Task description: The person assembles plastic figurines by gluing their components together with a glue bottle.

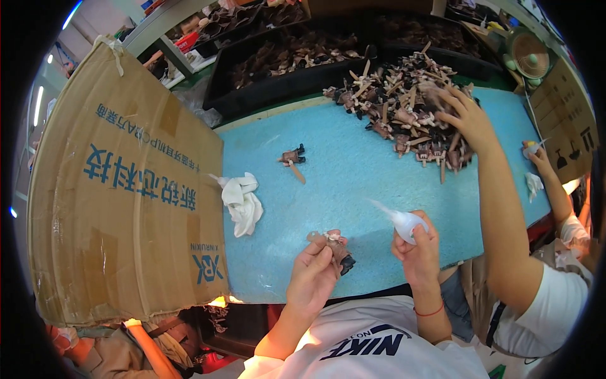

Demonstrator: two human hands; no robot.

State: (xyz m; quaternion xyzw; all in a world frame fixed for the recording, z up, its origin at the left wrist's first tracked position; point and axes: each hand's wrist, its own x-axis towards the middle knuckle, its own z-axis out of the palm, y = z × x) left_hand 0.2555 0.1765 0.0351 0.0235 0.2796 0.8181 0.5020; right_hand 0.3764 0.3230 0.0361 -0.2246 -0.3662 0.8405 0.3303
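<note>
Near the front edge of the blue mat, my left hand (309,278) pinches a small toy figure (339,251) with a brown outfit, pinkish head and black boots. To its right, my right hand (418,256) is wrapped round a white squeeze bottle (407,225), whose thin nozzle points up and left. Bottle and figure are apart. Another such figure (291,156) lies alone on the mat (265,136) farther off, a flat brown piece sticking out from it. A crumpled white cloth (242,205) sits at the mat's left side.
A big pile of similar figures (404,107) covers the far right; a co-worker's hand (464,117) reaches into it. Black bins (218,88) of brown parts stand behind. A tall cardboard box (126,189) walls the left. At far right, another hand (541,161) holds a bottle; a fan (529,54) stands beyond.
</note>
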